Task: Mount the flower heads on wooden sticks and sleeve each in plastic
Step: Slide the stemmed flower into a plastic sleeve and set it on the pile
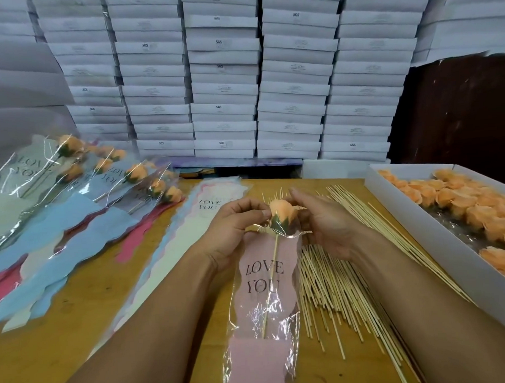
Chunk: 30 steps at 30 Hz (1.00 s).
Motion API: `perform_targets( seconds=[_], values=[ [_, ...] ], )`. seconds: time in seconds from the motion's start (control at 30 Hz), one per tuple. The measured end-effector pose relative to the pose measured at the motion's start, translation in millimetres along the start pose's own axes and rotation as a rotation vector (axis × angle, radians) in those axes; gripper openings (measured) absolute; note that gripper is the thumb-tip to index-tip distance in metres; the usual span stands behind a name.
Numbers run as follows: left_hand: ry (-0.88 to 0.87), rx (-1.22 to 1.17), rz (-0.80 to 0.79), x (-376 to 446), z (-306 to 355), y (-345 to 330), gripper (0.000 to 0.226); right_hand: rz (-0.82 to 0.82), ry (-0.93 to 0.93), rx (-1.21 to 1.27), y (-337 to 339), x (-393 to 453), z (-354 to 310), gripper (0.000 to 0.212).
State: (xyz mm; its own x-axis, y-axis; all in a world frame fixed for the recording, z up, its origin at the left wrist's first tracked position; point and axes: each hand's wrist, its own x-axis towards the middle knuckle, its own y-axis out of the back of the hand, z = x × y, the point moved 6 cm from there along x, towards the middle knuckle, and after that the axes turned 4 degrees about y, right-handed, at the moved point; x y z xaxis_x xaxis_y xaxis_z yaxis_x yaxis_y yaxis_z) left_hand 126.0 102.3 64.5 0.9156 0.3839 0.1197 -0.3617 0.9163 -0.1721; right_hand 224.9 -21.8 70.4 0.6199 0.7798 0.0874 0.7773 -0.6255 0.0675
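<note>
Between both hands, an orange flower head [280, 209] on its wooden stick [273, 262] sits partly inside a pink plastic sleeve [264, 279]. The left hand [235, 226] and right hand [324, 220] pinch the sleeve's mouth. Sleeving is underway; next, probably, draw the sleeve over the head.

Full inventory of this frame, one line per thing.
Peach flower head on wooden stick: one, held over table centre, stick inside sleeve.
Pink "LOVE YOU" plastic sleeve: one, centre.
Loose wooden sticks: many, tan, right of centre.
White tray of peach flower heads: one, right.
Finished sleeved flowers: several, left.
Empty printed sleeves: pile, pastel, left of centre.
White boxes: stacked, back.
Wooden table: tan.
Left hand: pinches sleeve mouth.
Right hand: fingers at flower.
</note>
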Motion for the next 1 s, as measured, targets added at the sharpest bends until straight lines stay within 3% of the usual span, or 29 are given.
perform_targets(
  seconds=[0.3, 0.47, 0.63, 0.8, 0.9, 0.97, 1.0],
  values=[
    [-0.054, -0.083, 0.034, 4, -2, 0, 0.016, -0.124, 0.108, -0.128, -5, -4, -5, 0.05],
    [-0.066, -0.098, 0.029, 4, 1, -3, 0.017, -0.173, 0.114, -0.126, -12, -5, -4, 0.035],
    [-0.055, -0.042, 0.043, 2, 0, -6, 0.014, -0.179, 0.105, -0.124, -17, -4, -1, 0.048],
    [-0.046, -0.087, 0.046, 3, -1, -7, 0.02, -0.334, 0.009, -0.024, -23, -6, 9, 0.016],
    [-0.041, -0.101, 0.05, 2, -3, -5, 0.01, -0.331, 0.005, 0.025, -20, -4, 9, 0.015],
    [-0.01, -0.137, 0.094, 2, -5, -3, 0.031, -0.272, 0.001, 0.088, -13, -3, 6, 0.005],
    [0.019, -0.151, 0.118, 2, -7, -2, 0.045, -0.234, 0.009, 0.125, -6, -1, 5, 0.016]
  ],
)
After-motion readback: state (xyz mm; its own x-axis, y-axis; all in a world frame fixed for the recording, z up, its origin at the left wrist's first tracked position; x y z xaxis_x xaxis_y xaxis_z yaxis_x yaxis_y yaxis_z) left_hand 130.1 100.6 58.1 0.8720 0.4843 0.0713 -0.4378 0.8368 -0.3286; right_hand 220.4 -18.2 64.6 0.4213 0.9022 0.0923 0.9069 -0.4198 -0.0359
